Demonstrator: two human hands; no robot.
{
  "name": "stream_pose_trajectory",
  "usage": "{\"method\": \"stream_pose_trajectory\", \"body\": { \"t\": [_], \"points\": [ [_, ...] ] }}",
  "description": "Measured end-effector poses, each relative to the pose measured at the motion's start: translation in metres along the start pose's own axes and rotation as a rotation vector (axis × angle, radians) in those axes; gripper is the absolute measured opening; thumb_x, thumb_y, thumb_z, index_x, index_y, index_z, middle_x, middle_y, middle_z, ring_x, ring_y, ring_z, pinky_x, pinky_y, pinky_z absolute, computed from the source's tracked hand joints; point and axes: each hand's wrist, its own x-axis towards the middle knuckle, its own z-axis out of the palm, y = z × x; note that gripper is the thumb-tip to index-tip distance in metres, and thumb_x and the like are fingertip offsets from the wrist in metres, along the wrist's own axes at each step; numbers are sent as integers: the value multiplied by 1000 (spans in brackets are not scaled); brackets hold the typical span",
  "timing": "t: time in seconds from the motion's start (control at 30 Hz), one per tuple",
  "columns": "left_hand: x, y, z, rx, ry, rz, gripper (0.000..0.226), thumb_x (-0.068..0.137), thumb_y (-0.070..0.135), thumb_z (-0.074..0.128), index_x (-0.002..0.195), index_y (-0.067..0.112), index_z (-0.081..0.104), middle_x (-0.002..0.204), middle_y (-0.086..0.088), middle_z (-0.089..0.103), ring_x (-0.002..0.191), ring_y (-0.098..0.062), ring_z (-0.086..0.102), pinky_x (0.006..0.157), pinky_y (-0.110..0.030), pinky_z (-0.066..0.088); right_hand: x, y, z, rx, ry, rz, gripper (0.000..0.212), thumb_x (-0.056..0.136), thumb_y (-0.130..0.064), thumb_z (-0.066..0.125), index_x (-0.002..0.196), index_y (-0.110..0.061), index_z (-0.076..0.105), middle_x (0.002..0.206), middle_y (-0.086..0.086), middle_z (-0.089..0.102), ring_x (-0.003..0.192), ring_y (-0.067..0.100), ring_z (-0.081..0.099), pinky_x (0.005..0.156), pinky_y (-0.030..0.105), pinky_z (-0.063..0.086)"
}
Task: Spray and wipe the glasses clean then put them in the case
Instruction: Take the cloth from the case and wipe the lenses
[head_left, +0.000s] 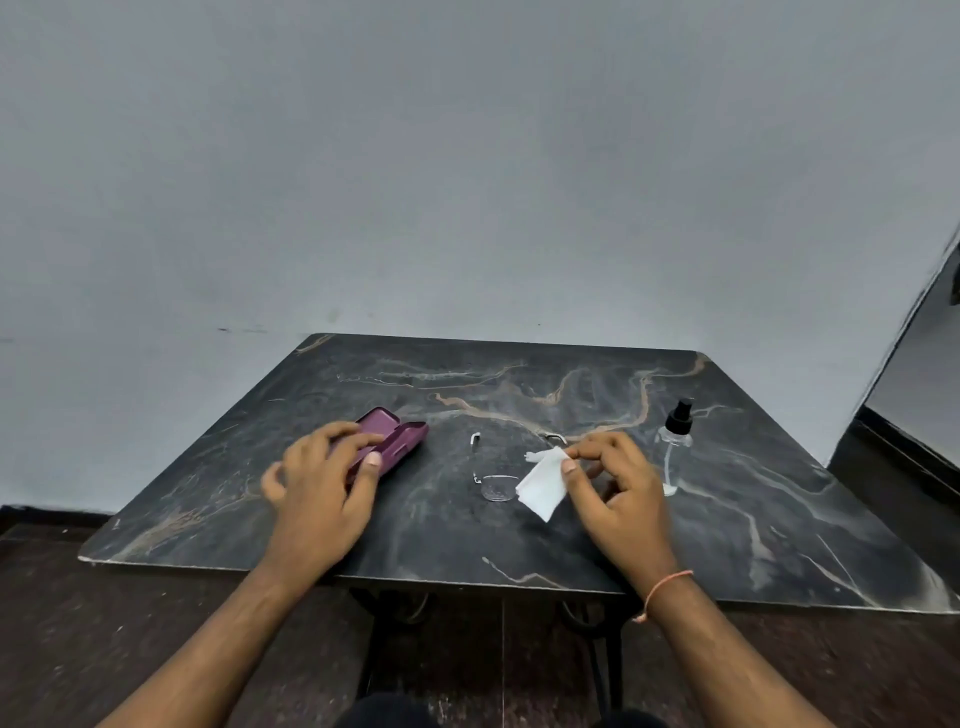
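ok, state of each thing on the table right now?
case: open, left hand on it
glasses: on the table, unfolded, partly under the cloth
cloth: pinched by right hand
spray bottle: upright, untouched, cap on

glasses (496, 480): clear, upright, mid-counter
case (392, 441): purple, open, left
cloth (543, 483): white, over my glasses' right lens
spray (675, 441): clear, upright, right

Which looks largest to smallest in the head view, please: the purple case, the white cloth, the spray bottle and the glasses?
1. Purple case, open and partly hidden under the left hand.
2. Glasses, partly covered by the cloth.
3 and 4. Spray bottle and white cloth, held by the right hand: too alike to rank.
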Motion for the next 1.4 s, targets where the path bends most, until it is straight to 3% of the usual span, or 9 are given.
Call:
{"method": "stream_pose_trajectory", "body": {
  "t": [0.13, 0.2, 0.3, 0.4, 0.6, 0.83, 1.03, 1.2, 1.4],
  "points": [
    [5, 55, 23, -458, -177, 82, 35, 101, 60, 51, 105, 43, 81, 100, 16, 79, 96, -5, 71, 91, -41, 55, -3, -2, -2, -54, -27, -101, 8, 95, -18, 76, 101, -21, 79, 106, -10, 65, 92, 12, 68, 77, 30, 55],
    [7, 77, 32, -580, -246, 77, 28, 103, 55, 61, 99, 41, 85, 92, 5, 81, 86, -9, 73, 81, -35, 53, -5, -4, -3, -69, -24, -131, 8, 96, -21, 76, 103, -21, 79, 109, -10, 65, 94, 10, 68, 76, 31, 56],
    [4, 95, 47, -654, -267, 105, 19, 101, 40, 74, 97, 30, 89, 81, 12, 80, 74, 1, 69, 71, -17, 47, -7, -5, -2, -101, -19, -174, 11, 97, -25, 74, 106, -22, 79, 110, -11, 64, 91, 7, 67, 74, 33, 57],
    [-4, 99, 59, -675, -253, 142, 32, 91, 58, 69, 92, 33, 89, 66, 11, 68, 62, -4, 60, 61, -17, 42, -8, -7, 0, -130, -20, -230, 11, 96, -21, 77, 107, -20, 79, 109, -8, 65, 94, 7, 66, 76, 32, 57],
    [-5, 91, 63, -736, -316, 141, 24, 91, 62, 66, 86, 48, 85, 75, -6, 73, 74, -31, 70, 69, -42, 53, -9, -8, 5, -129, -109, -305, 14, 100, -19, 76, 112, -16, 79, 112, -4, 65, 101, 9, 66, 82, 30, 57],
    [-5, 86, 67, -779, -323, 137, 25, 87, 56, 73, 97, 39, 88, 79, -9, 75, 77, -34, 68, 70, -38, 50, -10, -3, 6, -86, -141, -297, 16, 100, -21, 77, 116, -18, 80, 123, -3, 63, 110, 10, 67, 88, 32, 58],
    [-5, 86, 66, -769, -355, 112, 13, 97, 26, 80, 94, 35, 89, 81, -7, 76, 78, -32, 69, 68, -26, 48, -9, -2, 5, -58, -152, -199, 25, 99, -31, 78, 124, -26, 77, 120, -10, 60, 85, 6, 64, 74, 25, 57],
    [-6, 88, 62, -819, -322, 77, 11, 96, 33, 78, 93, 31, 89, 80, -4, 76, 71, -14, 68, 67, -21, 49, -11, -5, 3, -73, -118, -143, 24, 98, -36, 77, 122, -31, 76, 91, -16, 63, 66, 11, 60, 63, 30, 54],
    [-8, 91, 58, -878, -286, 57, 15, 94, 30, 76, 96, 27, 90, 83, -11, 75, 76, -13, 69, 71, -27, 52, -12, -6, 4, -16, -191, -68, 31, 96, -39, 78, 127, -34, 75, 93, -15, 78, 84, 6, 74, 76, 28, 60]
  ]
}}
